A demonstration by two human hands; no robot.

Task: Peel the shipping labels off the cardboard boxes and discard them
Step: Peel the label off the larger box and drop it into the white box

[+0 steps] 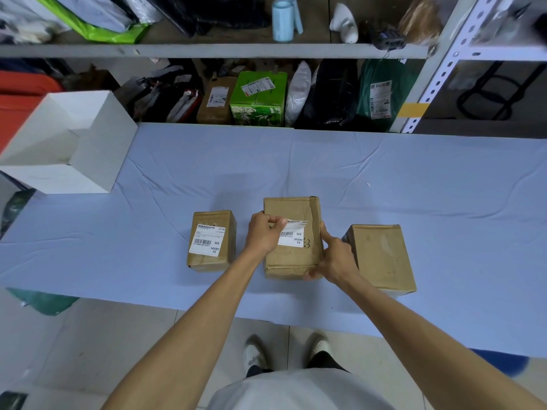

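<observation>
Pinching the lifted upper corner of the shipping label (293, 237): left hand (262, 234), by its fingers (276, 224). Label otherwise stuck atop the middle box (291, 208), mid-counter (296, 161). Right hand (336, 259) grips that box's right edge. Left box (207, 262), labelled, and right box (380, 257) stand just beside.

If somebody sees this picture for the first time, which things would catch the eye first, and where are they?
First, the two hands at the middle box, in the centre of the blue cloth. The left hand pinches the lifted upper left corner of its shipping label, and the right hand holds the box's right side. Next, the white open box at the table's far left.
</observation>
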